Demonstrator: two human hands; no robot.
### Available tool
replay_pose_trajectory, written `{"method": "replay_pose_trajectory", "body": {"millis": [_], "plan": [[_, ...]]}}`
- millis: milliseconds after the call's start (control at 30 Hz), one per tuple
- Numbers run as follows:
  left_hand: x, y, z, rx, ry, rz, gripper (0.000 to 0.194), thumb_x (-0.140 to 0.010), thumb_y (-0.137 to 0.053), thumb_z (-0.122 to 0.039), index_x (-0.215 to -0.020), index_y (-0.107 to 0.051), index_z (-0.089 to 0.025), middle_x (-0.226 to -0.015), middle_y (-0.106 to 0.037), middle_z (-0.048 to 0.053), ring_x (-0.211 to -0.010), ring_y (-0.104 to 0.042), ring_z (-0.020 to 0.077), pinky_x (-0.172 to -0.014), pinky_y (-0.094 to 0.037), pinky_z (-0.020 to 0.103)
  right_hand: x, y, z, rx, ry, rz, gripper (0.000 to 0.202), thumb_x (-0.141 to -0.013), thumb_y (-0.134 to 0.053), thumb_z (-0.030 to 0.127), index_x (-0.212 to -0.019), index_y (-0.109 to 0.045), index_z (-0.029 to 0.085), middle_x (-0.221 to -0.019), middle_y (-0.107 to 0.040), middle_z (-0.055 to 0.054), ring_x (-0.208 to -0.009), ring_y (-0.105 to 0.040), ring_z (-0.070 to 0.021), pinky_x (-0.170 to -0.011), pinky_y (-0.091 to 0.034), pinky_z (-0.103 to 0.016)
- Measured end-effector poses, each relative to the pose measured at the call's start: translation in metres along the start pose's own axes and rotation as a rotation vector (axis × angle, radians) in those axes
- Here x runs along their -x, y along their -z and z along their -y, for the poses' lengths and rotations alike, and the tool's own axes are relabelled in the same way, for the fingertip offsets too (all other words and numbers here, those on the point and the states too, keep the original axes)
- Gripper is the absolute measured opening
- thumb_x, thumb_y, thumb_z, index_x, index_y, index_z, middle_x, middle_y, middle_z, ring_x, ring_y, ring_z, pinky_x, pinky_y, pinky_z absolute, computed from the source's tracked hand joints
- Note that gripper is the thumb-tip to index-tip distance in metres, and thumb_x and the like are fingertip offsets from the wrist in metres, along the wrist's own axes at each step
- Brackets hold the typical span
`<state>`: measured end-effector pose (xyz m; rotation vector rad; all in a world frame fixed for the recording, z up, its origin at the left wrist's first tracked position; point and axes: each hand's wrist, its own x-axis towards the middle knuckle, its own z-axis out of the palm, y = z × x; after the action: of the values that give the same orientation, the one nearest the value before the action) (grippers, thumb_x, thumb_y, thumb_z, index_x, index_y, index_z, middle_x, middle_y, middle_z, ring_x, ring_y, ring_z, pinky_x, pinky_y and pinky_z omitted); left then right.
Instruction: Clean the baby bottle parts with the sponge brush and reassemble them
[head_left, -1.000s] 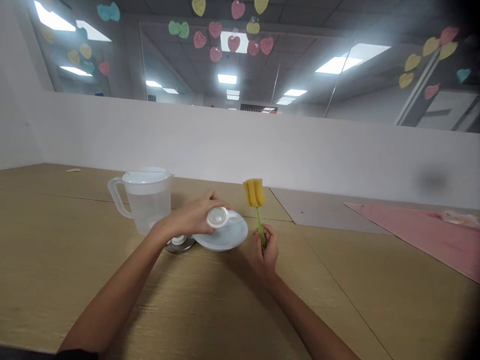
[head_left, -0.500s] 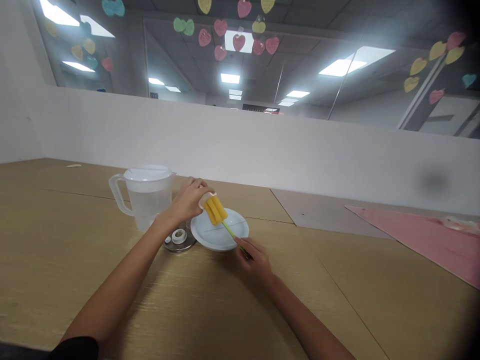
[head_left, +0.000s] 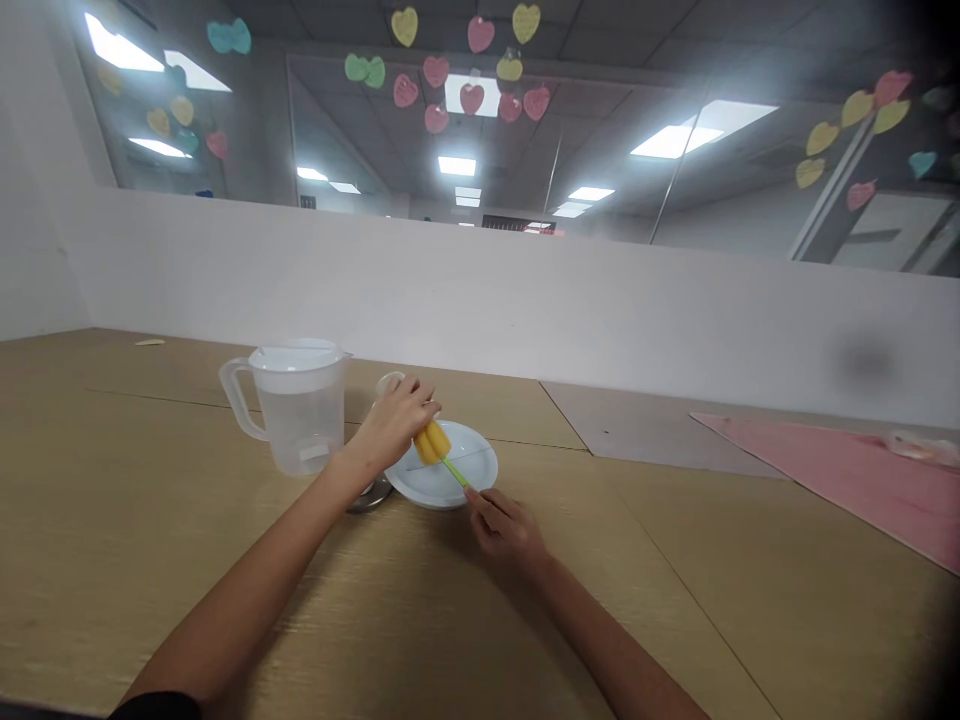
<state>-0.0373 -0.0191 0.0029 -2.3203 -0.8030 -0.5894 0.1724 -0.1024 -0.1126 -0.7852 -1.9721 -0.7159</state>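
Observation:
My left hand [head_left: 403,420] is closed around a clear cup [head_left: 390,382]. Only its pale round end shows behind my knuckles; the rest is hidden by my fingers. My right hand [head_left: 508,525] grips the thin green handle of a sponge brush [head_left: 433,443]. The brush's yellow sponge head points up and left, with its far end at the cup's mouth under my left fingers. How deep it sits in the cup is hidden. Beneath both is a shallow white dish [head_left: 480,478]. A round metal disc [head_left: 373,497] lies mostly hidden behind my left forearm.
A translucent lidded pitcher [head_left: 304,410] stands left of my left hand, handle outward. A pink sheet [head_left: 840,470] covers the table's right side, with a plastic-like bundle [head_left: 922,448] on it. A white wall [head_left: 465,300] rises behind the wooden table [head_left: 360,620].
My left hand has turned and moved slightly right and down with the cup, whose far end now shows. The sponge head is more covered by my fingers. The metal disc is more hidden.

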Motion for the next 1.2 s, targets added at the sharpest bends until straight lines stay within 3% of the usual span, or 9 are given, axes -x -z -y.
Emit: {"method": "replay_pose_trajectory", "body": {"millis": [233, 500, 900, 1067, 1200], "plan": [[-0.007, 0.004, -0.027, -0.08, -0.09, 0.076, 0.014, -0.082, -0.049, -0.006, -0.085, -0.061, -0.014, -0.088, -0.055, 0.008, -0.087, -0.048, 0.0228, -0.07, -0.03, 0.035, -0.002, 0.001, 0.003, 0.147, 0.05, -0.031, 0.028, -0.078, -0.048, 0.005, -0.102, -0.062, 0.012, -0.065, -0.06, -0.002, -0.052, -0.053, -0.0086, -0.046, -0.04, -0.02], [-0.005, -0.006, -0.05, 0.148, -0.224, 0.112, 0.025, -0.076, -0.053, -0.004, -0.095, -0.061, -0.019, -0.095, -0.054, 0.008, -0.09, -0.048, 0.0225, -0.072, -0.031, 0.035, 0.0, 0.003, 0.002, 0.119, -0.052, 0.049, 0.035, -0.081, -0.046, 0.006, -0.11, -0.062, 0.016, -0.066, -0.062, -0.003, -0.053, -0.054, -0.0089, -0.047, -0.038, -0.02], [-0.002, -0.021, -0.007, 0.043, 0.083, -0.102, 0.039, -0.082, -0.04, -0.002, -0.106, -0.061, -0.025, -0.108, -0.055, 0.008, -0.097, -0.046, 0.0235, -0.094, -0.028, 0.044, -0.003, 0.004, -0.007, 0.129, -0.037, -0.017, 0.036, -0.084, -0.05, 0.007, -0.118, -0.058, 0.015, -0.07, -0.066, -0.003, -0.058, -0.058, -0.01, -0.056, -0.043, -0.021], [-0.001, -0.03, -0.001, -0.019, 0.123, -0.106, 0.035, -0.085, -0.038, -0.006, -0.105, -0.062, -0.024, -0.107, -0.056, 0.009, -0.099, -0.046, 0.0241, -0.096, -0.029, 0.046, 0.006, 0.002, -0.016, 0.115, -0.04, 0.008, 0.034, -0.086, -0.047, 0.01, -0.116, -0.061, 0.017, -0.069, -0.067, -0.003, -0.059, -0.06, -0.01, -0.056, -0.044, -0.021], [0.003, -0.037, 0.007, -0.044, 0.144, -0.077, 0.034, -0.085, -0.038, -0.005, -0.1, -0.063, -0.023, -0.103, -0.057, 0.009, -0.098, -0.046, 0.0237, -0.097, -0.029, 0.046, 0.013, 0.001, -0.022, 0.068, -0.171, 0.004, 0.028, -0.087, -0.048, 0.015, -0.109, -0.065, 0.016, -0.061, -0.065, -0.002, -0.052, -0.058, -0.0101, -0.053, -0.045, -0.021]]}}
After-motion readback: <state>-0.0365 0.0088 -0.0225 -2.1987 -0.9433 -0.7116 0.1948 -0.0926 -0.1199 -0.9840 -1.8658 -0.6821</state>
